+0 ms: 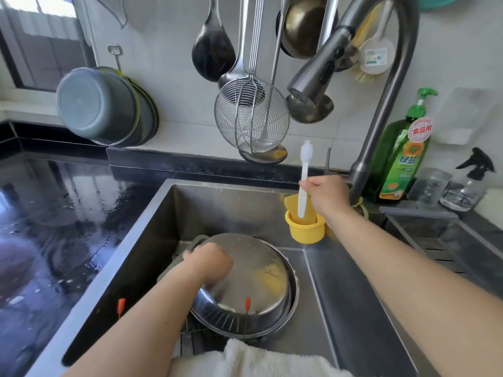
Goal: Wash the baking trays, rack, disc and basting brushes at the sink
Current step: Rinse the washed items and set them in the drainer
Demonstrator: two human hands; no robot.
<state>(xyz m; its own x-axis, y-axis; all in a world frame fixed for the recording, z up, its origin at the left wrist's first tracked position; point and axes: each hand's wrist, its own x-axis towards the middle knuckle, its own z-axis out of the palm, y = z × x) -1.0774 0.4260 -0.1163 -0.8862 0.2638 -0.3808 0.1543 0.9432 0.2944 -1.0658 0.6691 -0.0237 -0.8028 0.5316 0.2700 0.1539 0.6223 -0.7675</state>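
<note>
One translucent plastic basting brush (303, 178)

Green soap bottle (402, 156) stood far right beside faucet (381, 85); wire skimmer (251, 115) and ladles (213, 47) hung above wet counter (54, 213).

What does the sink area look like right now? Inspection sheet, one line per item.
Surface: stainless steel sink; wet black countertop on its left.
Job's things: round steel tray, tilted over a wire rack with orange tips; white basting brush, upright, lower end in the yellow cup holder.
Clutter: green dish soap bottle, clear spray bottle, white towel on the front edge.
Grippers: left hand grips the tray's rim; right hand holds the brush.
Cables: nothing seen.
Surroundings: grey faucet, no water seen running; hung ladles and wire skimmer.
</note>
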